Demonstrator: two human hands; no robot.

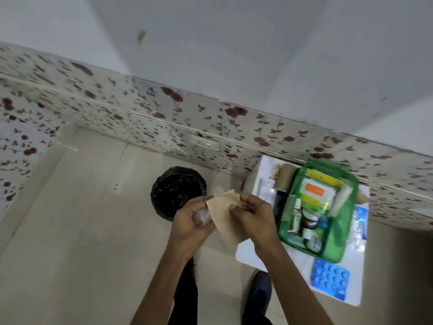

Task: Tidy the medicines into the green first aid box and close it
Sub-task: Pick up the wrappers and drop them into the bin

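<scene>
Hands: both at frame centre, over the floor, gripping one tan patch (pixel 225 219) between them.
Left hand (pixel 192 221): pinches the patch's left edge; a crumpled clear wrapper (pixel 202 217) sits in its palm.
Right hand (pixel 254 215): thumb and fingers clamp the patch's upper right edge.
Box (pixel 337 240): green, open, filled with packets and bottles, right of the right hand, not touching it.
Table (pixel 250 256): white, carries the box at right of frame.
Blister pack (pixel 329 281): blue, on the table below the box.
Bin (pixel 178 191): black, on the floor just above the left hand.
</scene>
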